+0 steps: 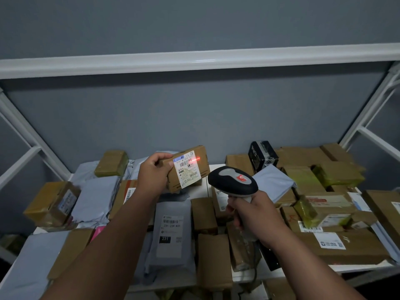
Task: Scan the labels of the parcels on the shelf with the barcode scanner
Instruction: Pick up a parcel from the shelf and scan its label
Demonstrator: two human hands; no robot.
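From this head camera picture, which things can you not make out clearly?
- Label on the box: print too small, left hand covers the box's left end.
- Scanner: its handle hidden inside the right hand.
- Grey bag: fine print too small.
- Parcels at the right edge: cut off, blurred.

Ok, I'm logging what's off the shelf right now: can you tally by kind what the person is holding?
Cardboard parcel: 1, gripped by the left hand
Barcode scanner: 1, gripped by the right hand
Total: 2
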